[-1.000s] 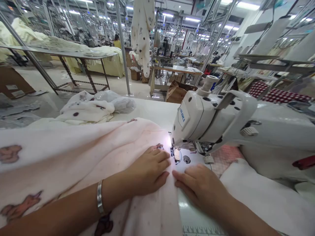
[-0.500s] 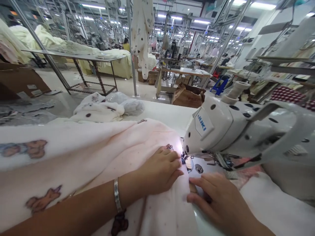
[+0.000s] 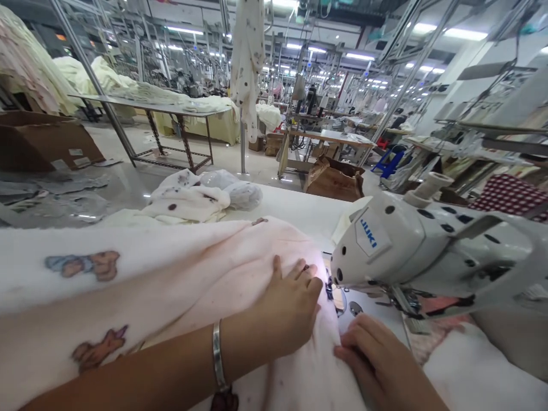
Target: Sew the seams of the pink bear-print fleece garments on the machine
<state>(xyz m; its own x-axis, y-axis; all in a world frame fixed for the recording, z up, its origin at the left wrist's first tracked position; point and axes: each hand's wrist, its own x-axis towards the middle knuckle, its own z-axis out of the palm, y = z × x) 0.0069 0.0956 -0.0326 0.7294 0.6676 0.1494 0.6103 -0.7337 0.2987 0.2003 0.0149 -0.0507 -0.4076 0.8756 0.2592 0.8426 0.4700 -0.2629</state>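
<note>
A pale pink fleece fabric (image 3: 205, 274) with printed bear figures spreads over the machine table, its right edge running by the needle area of a white JUKI sewing machine (image 3: 385, 240). My left hand (image 3: 289, 308), with a silver bracelet at the wrist, rests on this fabric just left of the lit presser foot (image 3: 329, 289). Its fingers are apart, some of them bent. Nearer to me, my right hand (image 3: 377, 357) has its thumb and fingertips closed on the fabric's right edge, in front of the needle plate.
A dotted white fleece piece (image 3: 184, 200) and a clear plastic bag (image 3: 242, 193) lie at the table's far left edge. A thread cone (image 3: 432, 185) stands on the machine. Beyond are cardboard boxes (image 3: 334, 178) and a metal-legged table (image 3: 141, 105) piled with cloth.
My left hand's fingers have spread and bent more on the fabric. My right thumb and fingers have closed together at the fabric's edge. The whole view has shifted slightly.
</note>
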